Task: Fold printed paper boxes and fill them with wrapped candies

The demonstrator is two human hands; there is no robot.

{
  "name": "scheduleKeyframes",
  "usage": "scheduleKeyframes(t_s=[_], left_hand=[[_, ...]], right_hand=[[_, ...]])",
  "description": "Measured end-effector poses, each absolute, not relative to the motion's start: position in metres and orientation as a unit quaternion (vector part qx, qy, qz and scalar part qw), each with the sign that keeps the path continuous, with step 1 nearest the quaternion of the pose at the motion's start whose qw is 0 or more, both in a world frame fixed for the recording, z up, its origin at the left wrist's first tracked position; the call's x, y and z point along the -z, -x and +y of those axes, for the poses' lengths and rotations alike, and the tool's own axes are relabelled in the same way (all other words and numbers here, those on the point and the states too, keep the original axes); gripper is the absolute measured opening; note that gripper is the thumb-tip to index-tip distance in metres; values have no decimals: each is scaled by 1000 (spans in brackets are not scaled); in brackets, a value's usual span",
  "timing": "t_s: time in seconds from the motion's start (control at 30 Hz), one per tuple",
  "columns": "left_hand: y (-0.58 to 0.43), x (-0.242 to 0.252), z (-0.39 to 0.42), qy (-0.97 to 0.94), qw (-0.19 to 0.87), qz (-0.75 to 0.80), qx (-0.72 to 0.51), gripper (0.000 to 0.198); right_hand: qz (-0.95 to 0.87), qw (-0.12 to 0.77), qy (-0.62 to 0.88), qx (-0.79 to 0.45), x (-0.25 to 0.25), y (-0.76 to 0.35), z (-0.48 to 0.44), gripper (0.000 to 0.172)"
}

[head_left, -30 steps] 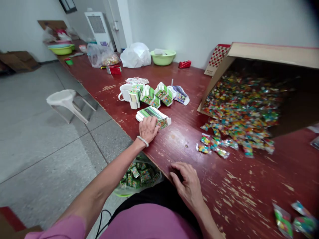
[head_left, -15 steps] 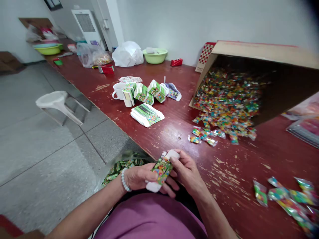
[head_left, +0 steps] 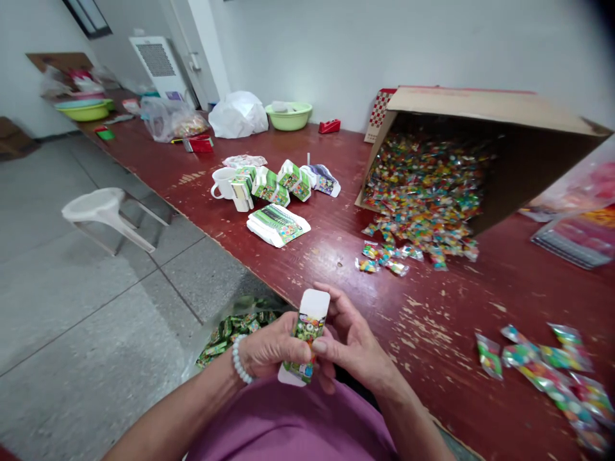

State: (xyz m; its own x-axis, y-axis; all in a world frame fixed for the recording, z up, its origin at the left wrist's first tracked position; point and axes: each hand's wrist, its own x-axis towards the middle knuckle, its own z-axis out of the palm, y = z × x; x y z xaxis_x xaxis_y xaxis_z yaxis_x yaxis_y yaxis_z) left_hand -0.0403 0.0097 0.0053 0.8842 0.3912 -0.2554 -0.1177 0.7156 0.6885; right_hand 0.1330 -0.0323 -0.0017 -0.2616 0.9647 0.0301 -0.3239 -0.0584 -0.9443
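A small green printed box point(head_left: 309, 328) is upright between my hands, its white end flaps standing out at top and bottom. My left hand point(head_left: 273, 346) grips its left side, thumb across the front. My right hand point(head_left: 348, 339) holds the right side, thumb on the front and fingers behind. Flat green cartons point(head_left: 278, 225) lie stacked on the red table point(head_left: 331, 224). Behind them are folded green boxes point(head_left: 270, 186) beside a white mug point(head_left: 223, 183). Wrapped candies point(head_left: 427, 192) spill from a cardboard box point(head_left: 509, 105) lying on its side.
Loose candy packets point(head_left: 552, 378) lie at the right. Below the table edge, a clear bag point(head_left: 235, 326) holds green packs. A white stool point(head_left: 103, 208) stands on the floor at left. A green basin point(head_left: 289, 117) and a white bag point(head_left: 239, 115) sit at the back.
The small box has turned more upright, and its top flap now stands open above my fingers. My right thumb has moved down onto its front. The view has shifted slightly.
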Motion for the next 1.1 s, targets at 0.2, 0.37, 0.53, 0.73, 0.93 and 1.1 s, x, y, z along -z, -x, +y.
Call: scheduleKeyframes(t_s=[0.2,0.37,0.53,0.73,0.93,1.1], left_hand=[[38,-10,11,-399,858,273,-171,37],[35,-2,14,-481,777,345,-216,34],[34,-5,16,-546,736,348,-199,33],[27,-1,9,-498,747,372,-234,35],[21,1,4,-447,749,385,-301,42],[25,2,2,-503,631,442,-391,56]], right_hand=[[-444,503,373,-641,-4,-131,-36,46],[-410,542,424,-599,1,-126,-30,25],[-416,571,487,-514,8,-126,-25,26],[-366,591,479,-535,10,-121,-26,29],[-332,622,473,-528,18,-114,-26,26],[-293,658,505,-476,23,-113,-24,39]])
